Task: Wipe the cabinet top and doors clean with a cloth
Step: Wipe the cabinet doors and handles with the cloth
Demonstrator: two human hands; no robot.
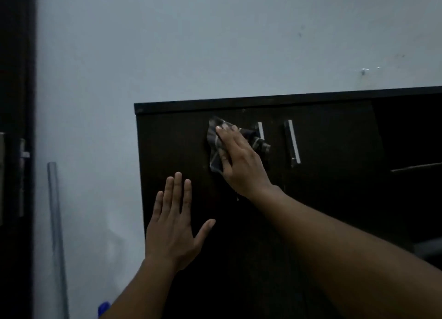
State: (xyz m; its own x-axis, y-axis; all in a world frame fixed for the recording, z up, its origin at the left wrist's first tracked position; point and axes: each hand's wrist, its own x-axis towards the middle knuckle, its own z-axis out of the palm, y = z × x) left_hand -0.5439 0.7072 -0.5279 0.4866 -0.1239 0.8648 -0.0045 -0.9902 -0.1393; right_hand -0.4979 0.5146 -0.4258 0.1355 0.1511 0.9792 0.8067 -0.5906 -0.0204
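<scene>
Flat hands [171,232] [239,160], crumpled cloth [213,136], dark door [172,148]

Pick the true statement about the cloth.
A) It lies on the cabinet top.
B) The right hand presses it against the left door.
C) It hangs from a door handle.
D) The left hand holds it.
B: the right hand lies flat over the cloth on the upper part of the left door, just left of the handle, while the left hand is spread lower down, holding nothing.
</scene>
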